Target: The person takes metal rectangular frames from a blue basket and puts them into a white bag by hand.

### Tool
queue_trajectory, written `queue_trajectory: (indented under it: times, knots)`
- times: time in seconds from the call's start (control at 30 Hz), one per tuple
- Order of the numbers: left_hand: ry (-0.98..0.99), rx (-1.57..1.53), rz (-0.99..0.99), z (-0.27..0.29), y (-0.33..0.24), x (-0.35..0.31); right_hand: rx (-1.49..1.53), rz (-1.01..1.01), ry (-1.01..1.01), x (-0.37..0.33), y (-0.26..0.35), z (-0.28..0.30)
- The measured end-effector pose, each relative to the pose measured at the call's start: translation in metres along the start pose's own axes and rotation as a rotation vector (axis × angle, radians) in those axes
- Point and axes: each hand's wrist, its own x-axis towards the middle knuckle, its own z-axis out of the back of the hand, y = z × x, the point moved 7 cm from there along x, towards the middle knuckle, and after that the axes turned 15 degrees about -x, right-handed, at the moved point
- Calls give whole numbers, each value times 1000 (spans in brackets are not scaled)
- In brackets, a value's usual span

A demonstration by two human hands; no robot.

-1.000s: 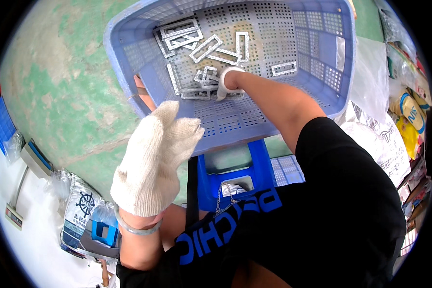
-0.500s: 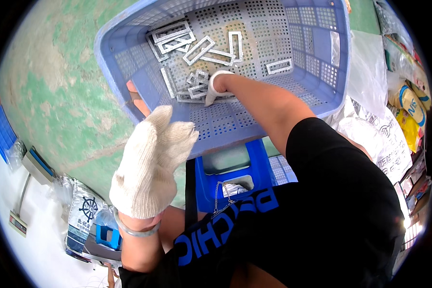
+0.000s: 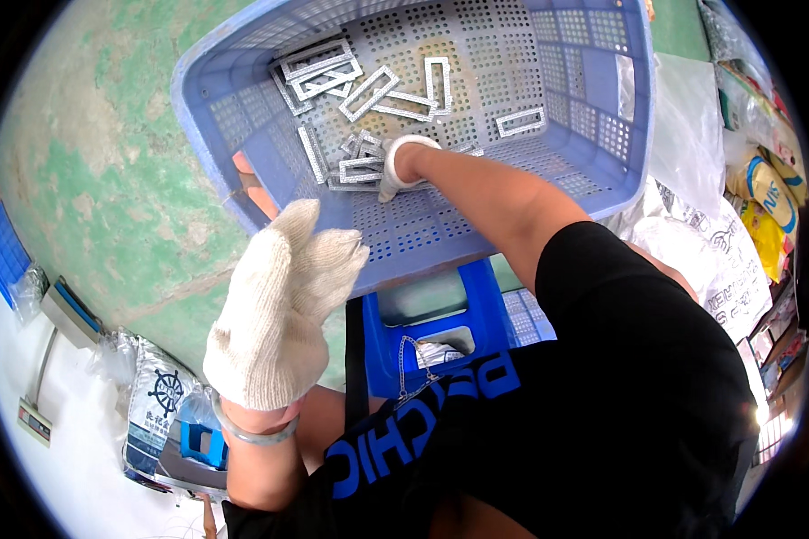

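Observation:
My right hand (image 3: 403, 167), in a white knit glove, reaches down into a blue plastic basket (image 3: 422, 244). It is at a small heap of silvery, glittery rectangular frames (image 3: 360, 168) near the basket's front wall. Its fingers are mostly hidden, so I cannot see whether they grip a frame. My left hand (image 3: 274, 310), in the same kind of glove, is raised at the basket's front left corner, its fingers pressed together. A small greyish edge shows at its fingertips; what it holds, if anything, is hidden.
More silvery frames (image 3: 368, 93) lie scattered over the basket's perforated floor, and one lone frame (image 3: 520, 122) rests toward the right. A blue plastic stool (image 3: 485, 310) stands in front of the basket. White sacks (image 3: 701, 260) and clear plastic sheeting (image 3: 688, 135) are at the right.
My right hand has shifted slightly among the heaped frames, and some of them have moved. Part of a frame now shows to its right. My left hand stays nearly still.

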Motion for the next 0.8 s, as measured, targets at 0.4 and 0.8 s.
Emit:
queue_trajectory:
  times: [0.4,0.8]
  knots:
    - [-28,24,8,19,-5,6,-39,236,-77,18,-2,3]
    - [-22,108,8,16,-2,5,406,138,198,26,12,-11]
